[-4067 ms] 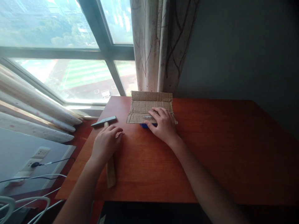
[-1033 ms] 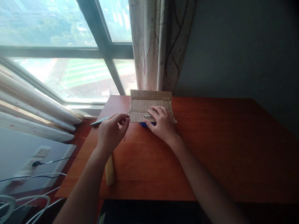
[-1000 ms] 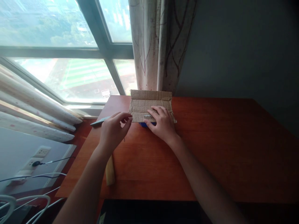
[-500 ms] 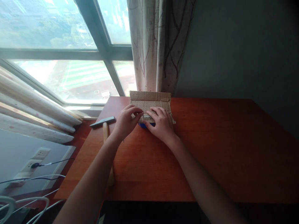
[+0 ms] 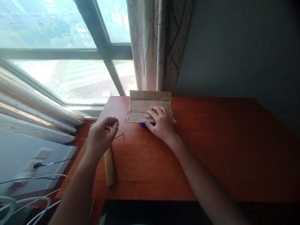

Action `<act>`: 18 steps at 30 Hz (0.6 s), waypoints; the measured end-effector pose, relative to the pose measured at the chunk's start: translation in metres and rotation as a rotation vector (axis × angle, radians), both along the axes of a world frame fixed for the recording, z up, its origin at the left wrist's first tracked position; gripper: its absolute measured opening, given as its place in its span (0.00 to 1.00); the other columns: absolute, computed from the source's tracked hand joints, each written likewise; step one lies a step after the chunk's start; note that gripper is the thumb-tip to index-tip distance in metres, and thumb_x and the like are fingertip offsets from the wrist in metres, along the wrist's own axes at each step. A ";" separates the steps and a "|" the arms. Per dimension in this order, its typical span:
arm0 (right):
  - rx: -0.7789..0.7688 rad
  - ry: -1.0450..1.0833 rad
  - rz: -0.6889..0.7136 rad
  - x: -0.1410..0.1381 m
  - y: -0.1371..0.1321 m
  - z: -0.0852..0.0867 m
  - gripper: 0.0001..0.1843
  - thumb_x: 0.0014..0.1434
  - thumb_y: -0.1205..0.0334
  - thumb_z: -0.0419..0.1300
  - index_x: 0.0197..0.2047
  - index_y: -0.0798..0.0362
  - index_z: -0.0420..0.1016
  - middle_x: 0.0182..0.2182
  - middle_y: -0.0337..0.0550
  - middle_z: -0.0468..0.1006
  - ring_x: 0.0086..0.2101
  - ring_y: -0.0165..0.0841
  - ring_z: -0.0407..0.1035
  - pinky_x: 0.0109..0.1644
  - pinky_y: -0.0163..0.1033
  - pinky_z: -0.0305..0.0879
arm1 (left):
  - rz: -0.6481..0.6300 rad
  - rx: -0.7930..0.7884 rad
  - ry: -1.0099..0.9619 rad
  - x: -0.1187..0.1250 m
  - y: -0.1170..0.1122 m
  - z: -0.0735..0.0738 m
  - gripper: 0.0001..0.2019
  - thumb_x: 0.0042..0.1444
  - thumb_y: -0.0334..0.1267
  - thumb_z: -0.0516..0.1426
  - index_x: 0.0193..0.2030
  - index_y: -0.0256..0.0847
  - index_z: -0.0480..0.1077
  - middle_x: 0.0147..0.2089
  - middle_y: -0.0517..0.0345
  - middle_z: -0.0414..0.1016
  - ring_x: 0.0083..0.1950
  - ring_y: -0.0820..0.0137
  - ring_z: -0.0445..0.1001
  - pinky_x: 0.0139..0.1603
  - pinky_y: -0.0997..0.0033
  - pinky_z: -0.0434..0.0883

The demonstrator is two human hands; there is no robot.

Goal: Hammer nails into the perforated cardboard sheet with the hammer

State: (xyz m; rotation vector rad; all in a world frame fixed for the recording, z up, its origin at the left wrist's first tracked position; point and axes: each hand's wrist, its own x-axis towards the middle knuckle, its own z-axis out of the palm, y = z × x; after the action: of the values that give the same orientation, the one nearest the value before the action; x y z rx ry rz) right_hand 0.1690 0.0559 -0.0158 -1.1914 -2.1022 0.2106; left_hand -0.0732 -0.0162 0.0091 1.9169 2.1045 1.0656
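A sheet of perforated brown cardboard [image 5: 137, 117] lies folded at the table's far edge, over a blue object [image 5: 142, 124] that shows only in part. A short row of shiny metal pieces [image 5: 147, 116] sits on the cardboard. My right hand [image 5: 161, 123] rests on its right side, fingers spread and thumb at the blue object. Left of the sheet, my left hand [image 5: 103, 132] pinches a thin, shiny nail between thumb and forefinger. Two more nails [image 5: 123, 136] lie beside it on the table. Under my left hand is a hammer [image 5: 109, 167], its head mostly hidden.
The wooden table [image 5: 211, 150] reaches far to the right. Behind it hang a curtain [image 5: 150, 47] and a dark wall [image 5: 234, 53]. To the left are a window [image 5: 77, 75], sockets [image 5: 31, 167] with a black plug, and several cables [image 5: 39, 200] below the table edge.
My left hand has moved left and toward me, away from the cardboard, and now covers the hammer's head. The nails on the table have come into view. My right hand has stayed in place.
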 end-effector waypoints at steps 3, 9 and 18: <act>0.003 -0.003 -0.001 0.000 0.000 -0.001 0.23 0.64 0.48 0.59 0.56 0.52 0.79 0.58 0.50 0.75 0.59 0.46 0.63 0.66 0.52 0.59 | 0.017 -0.175 0.229 -0.004 -0.012 -0.013 0.10 0.59 0.45 0.57 0.39 0.45 0.76 0.36 0.57 0.81 0.35 0.65 0.77 0.35 0.69 0.67; 0.001 0.002 -0.001 0.000 0.000 -0.001 0.23 0.64 0.48 0.60 0.56 0.52 0.79 0.58 0.50 0.75 0.59 0.46 0.63 0.66 0.52 0.58 | 0.089 -0.378 0.414 0.003 -0.019 -0.019 0.12 0.62 0.46 0.53 0.41 0.45 0.75 0.41 0.55 0.82 0.40 0.60 0.79 0.32 0.68 0.62; 0.002 -0.001 0.001 0.000 0.001 -0.002 0.24 0.64 0.47 0.59 0.57 0.52 0.78 0.58 0.50 0.74 0.59 0.47 0.63 0.66 0.53 0.59 | 0.131 -0.434 0.421 0.006 -0.018 -0.023 0.13 0.63 0.47 0.52 0.45 0.47 0.75 0.40 0.56 0.82 0.40 0.59 0.79 0.32 0.67 0.59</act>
State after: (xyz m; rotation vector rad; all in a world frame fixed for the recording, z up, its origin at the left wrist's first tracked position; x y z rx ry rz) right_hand 0.1693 0.0567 -0.0176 -1.1898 -2.1036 0.2084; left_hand -0.0668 -0.0341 -0.0135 1.9182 2.4377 0.1819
